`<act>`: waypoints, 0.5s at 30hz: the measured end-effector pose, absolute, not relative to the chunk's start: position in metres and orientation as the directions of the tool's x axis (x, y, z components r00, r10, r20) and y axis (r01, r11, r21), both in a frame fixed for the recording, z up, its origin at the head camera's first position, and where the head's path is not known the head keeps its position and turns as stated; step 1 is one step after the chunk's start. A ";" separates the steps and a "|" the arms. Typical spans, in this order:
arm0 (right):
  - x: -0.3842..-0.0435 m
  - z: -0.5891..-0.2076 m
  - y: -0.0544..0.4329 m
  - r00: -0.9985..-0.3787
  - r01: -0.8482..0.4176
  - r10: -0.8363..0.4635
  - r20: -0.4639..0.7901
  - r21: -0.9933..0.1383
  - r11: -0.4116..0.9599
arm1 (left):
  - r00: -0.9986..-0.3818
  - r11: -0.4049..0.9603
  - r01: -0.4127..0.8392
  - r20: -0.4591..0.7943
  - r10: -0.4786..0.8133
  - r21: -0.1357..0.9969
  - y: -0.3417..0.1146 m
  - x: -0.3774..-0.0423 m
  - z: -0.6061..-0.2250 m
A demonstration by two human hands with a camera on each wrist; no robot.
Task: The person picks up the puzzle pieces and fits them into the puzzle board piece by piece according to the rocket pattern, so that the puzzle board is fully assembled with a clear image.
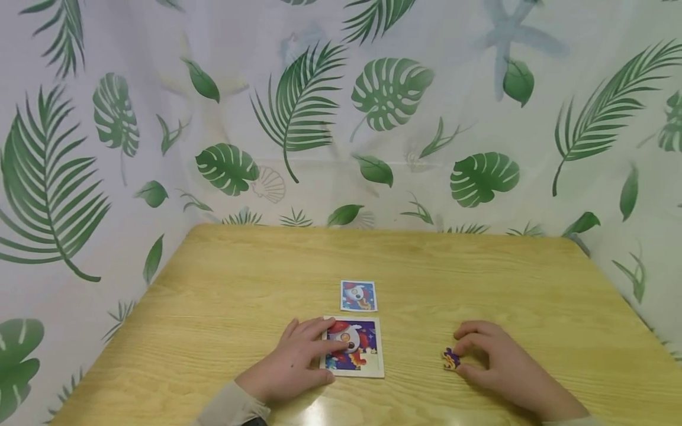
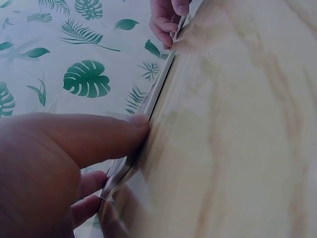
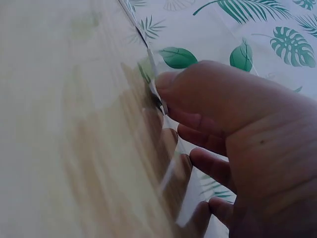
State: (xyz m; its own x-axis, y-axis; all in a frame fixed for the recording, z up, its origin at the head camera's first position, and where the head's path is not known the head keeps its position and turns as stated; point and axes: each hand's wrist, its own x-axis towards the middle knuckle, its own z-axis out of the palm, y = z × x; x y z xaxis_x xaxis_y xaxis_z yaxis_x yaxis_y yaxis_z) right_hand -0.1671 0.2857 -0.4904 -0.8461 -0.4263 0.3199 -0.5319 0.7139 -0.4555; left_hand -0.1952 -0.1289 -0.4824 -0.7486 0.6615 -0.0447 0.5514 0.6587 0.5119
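Note:
A jigsaw puzzle in a pale frame (image 1: 377,337) lies on the table, showing a white and red cartoon figure on dark blue. Its lower right area is bare, pale board. My left hand (image 1: 298,358) rests on the puzzle's left side, index finger stretched across the picture. In the left wrist view, the left thumb (image 2: 116,136) touches the frame's edge. Off to the right, my right hand (image 1: 495,364) pinches a purple and orange puzzle piece (image 1: 450,359) between thumb and fingers, low over the table. From the right wrist, the piece (image 3: 164,105) shows only as a thin edge under the thumb.
A small picture card (image 1: 359,296) with a matching figure lies just beyond the puzzle. The wooden table (image 1: 256,284) reaches back to a white curtain (image 1: 330,195) printed with green leaves, which also hangs along both sides.

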 end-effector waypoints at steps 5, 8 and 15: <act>-0.166 -0.489 0.271 -0.833 -0.552 -0.446 0.326 -0.454 0.699 | -0.739 0.647 0.572 -0.025 0.673 0.504 -0.129 -0.196 -0.482; -0.167 -0.490 0.260 -0.826 -0.563 -0.456 0.330 -0.452 0.692 | -0.735 0.644 0.580 -0.021 0.678 0.500 -0.128 -0.196 -0.482; -0.169 -0.491 0.231 -0.833 -0.553 -0.443 0.331 -0.475 0.684 | -0.746 0.655 0.558 -0.039 0.665 0.509 -0.129 -0.193 -0.479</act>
